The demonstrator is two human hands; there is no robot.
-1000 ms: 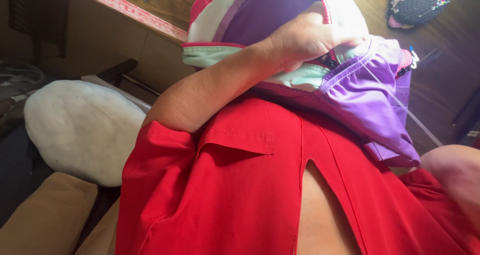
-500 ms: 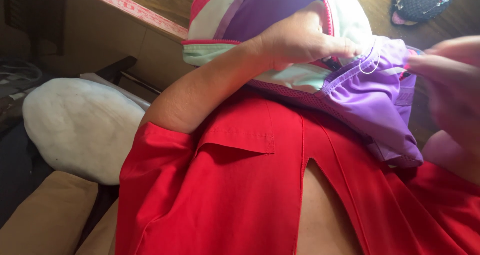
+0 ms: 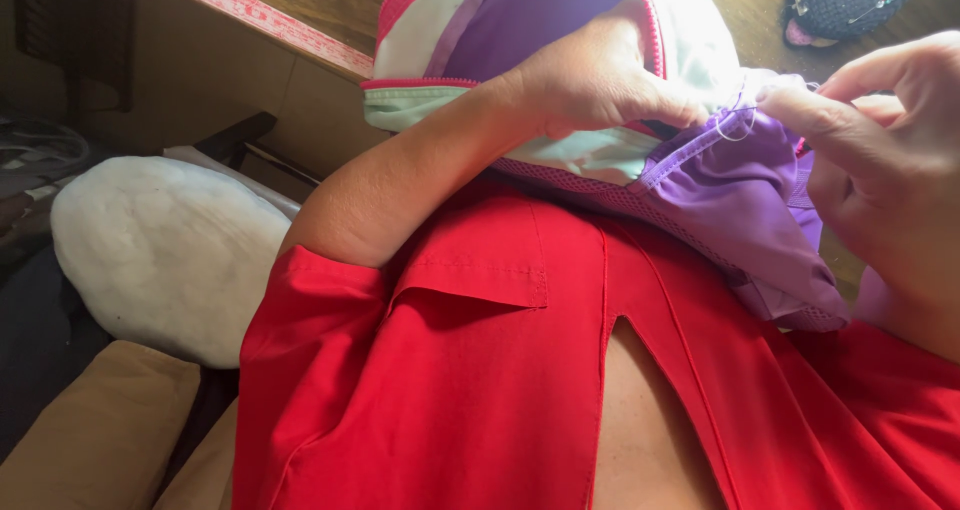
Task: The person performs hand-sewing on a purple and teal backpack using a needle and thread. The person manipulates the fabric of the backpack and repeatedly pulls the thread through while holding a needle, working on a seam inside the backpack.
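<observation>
Here left hand grips purple garment, right hand pinches thread.

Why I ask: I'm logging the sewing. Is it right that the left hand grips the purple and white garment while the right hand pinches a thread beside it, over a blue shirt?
Not quite: the head view shows a red shirt, not blue. The left hand grips the purple and white garment, and the right hand pinches a thread.

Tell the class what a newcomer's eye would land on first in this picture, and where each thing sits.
First, the bright red shirt filling the lower middle. Above it, the left hand grips a purple and pale green fabric piece at top centre, while the right hand at the right edge pinches a fine thread against it. A white cushion lies at the left.
</observation>
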